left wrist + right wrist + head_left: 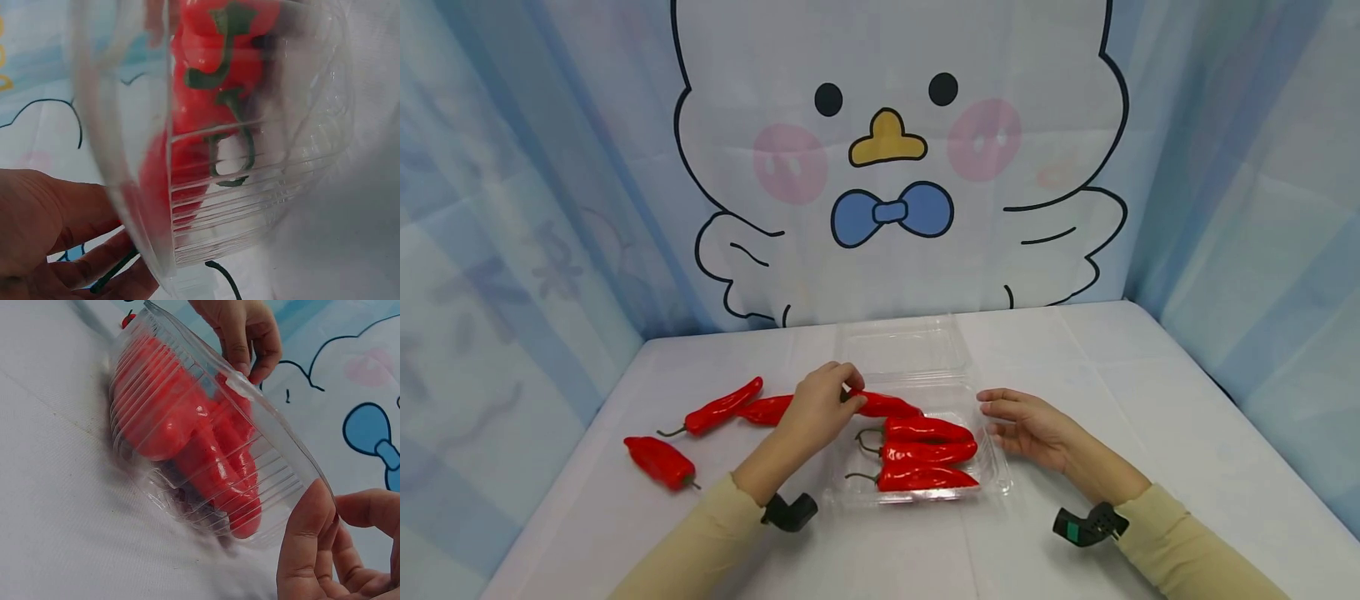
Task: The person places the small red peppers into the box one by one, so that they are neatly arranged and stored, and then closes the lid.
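My left hand (822, 406) pinches the stem end of a red pepper (886, 405) over the back left of a clear plastic box (999, 477). The pepper's tip points right. Inside the box lie three more red peppers (928, 452), side by side, their green stems to the left. At the right side of the box, my right hand (1033, 429) holds the rim between thumb and fingers, as the right wrist view shows. From the left wrist, stems (233, 134) show through the ribbed wall.
The box's clear lid (902, 350) lies folded back behind it, near the table's far edge. Left of the box are three loose red peppers, one at the far left (658, 462), one behind it (722, 410) and one partly behind my left hand (766, 410). A printed curtain hangs behind.
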`<state>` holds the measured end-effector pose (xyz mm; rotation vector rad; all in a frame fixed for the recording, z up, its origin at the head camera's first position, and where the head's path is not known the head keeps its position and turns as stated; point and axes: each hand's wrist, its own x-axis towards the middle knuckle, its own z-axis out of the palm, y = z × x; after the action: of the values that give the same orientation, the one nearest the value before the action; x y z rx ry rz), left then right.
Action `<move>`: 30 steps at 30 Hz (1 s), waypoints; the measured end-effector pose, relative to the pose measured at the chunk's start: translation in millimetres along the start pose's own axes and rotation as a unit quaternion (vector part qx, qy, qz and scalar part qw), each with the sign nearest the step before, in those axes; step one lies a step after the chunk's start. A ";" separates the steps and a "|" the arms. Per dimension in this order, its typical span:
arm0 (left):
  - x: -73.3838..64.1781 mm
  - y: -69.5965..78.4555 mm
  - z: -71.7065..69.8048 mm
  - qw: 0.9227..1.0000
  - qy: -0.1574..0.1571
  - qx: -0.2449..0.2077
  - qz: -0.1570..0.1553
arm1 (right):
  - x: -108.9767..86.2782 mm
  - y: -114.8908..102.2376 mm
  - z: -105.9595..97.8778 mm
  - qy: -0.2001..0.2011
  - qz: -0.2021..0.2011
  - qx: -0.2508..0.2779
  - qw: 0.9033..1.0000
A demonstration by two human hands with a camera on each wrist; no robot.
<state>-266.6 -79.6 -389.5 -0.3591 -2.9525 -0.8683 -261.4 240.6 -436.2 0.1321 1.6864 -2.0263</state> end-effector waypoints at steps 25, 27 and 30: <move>9.0 -4.7 2.7 0.984 -0.121 -0.025 0.130 | -1.1 -0.9 -1.3 -0.001 -0.001 -0.003 1.000; 8.7 -5.3 3.0 0.980 -0.129 -0.056 0.144 | -1.3 -0.6 -1.4 -0.003 -0.003 -0.001 1.000; 7.3 -6.8 3.8 0.976 -0.128 -0.078 0.160 | -1.4 -0.3 -1.1 -0.001 -0.004 -0.001 1.000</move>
<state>-275.2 -81.6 -395.6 -0.9928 -2.9247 -1.0793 -260.6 242.1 -435.6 0.1223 1.6900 -2.0288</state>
